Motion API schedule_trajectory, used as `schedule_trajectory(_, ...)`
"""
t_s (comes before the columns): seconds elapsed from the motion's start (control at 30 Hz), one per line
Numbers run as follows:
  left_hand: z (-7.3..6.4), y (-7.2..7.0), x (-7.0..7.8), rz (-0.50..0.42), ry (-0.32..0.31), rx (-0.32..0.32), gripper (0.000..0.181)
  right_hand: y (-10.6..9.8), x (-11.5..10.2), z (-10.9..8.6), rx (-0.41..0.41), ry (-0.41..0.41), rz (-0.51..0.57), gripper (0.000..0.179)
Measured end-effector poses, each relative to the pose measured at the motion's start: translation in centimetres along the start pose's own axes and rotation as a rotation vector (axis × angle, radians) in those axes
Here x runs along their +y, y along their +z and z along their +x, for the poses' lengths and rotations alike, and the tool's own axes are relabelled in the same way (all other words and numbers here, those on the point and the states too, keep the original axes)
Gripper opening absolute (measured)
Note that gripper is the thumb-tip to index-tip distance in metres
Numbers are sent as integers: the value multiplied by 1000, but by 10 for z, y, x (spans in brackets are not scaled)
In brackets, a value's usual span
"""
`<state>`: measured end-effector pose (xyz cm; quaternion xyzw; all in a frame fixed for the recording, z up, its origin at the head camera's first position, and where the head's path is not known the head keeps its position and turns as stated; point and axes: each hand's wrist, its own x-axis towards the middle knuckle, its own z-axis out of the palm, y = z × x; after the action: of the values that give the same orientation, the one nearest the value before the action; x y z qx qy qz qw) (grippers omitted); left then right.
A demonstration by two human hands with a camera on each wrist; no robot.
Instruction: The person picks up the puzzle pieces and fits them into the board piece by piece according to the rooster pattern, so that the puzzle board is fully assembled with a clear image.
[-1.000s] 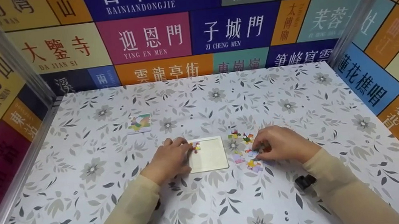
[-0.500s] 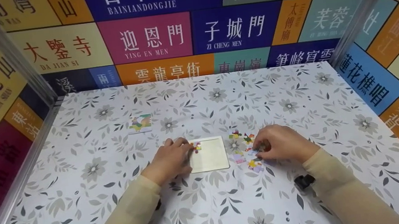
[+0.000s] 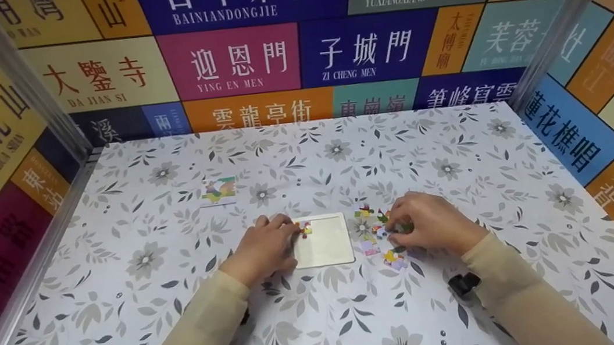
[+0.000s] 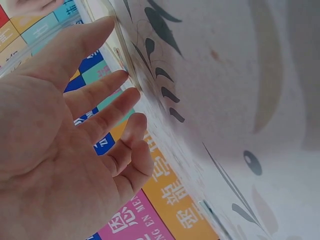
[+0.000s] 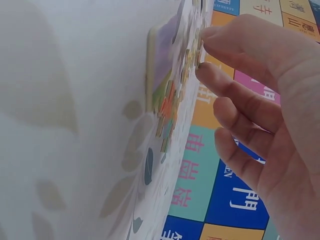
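A pale cream puzzle tray (image 3: 328, 246) lies in the middle of the table, with colourful puzzle pieces (image 3: 306, 229) in its far left corner. My left hand (image 3: 263, 247) rests at its left side, thumb toward the near corner and fingertips right at the edge. The left wrist view shows these fingers extended or loosely bent beside the tray's rim (image 4: 126, 47). To the right, my right hand (image 3: 436, 221) is over loose pieces, thumb and index finger pinching a puzzle piece (image 5: 198, 52), mostly hidden in the head view. Its other fingers are loosely bent.
Loose puzzle pieces (image 3: 369, 247) lie between the tray and my right hand, with more (image 3: 394, 258) nearer me. A small square picture card (image 3: 218, 191) lies at the back left. Lettered panels (image 3: 237, 61) wall in the flower-patterned table (image 3: 327, 334) at the back and sides.
My right hand has shifted slightly left among the loose pieces, its fingertips closer to the tray. My left hand stays at the tray's left side. The head view has tilted slightly.
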<state>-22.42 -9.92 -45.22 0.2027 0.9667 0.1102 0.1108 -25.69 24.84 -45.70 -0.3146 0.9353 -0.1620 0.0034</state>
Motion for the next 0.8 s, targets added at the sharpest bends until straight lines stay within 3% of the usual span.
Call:
schedule_trajectory(0.27, -3, -1, 1, -6, 43, 42, 58, -1, -1, 2, 52, -46, 13, 10)
schedule_trajectory(0.8, 0, -1, 1, 1, -5, -9, 65, 4, -8, 11, 98, -89, -2, 7)
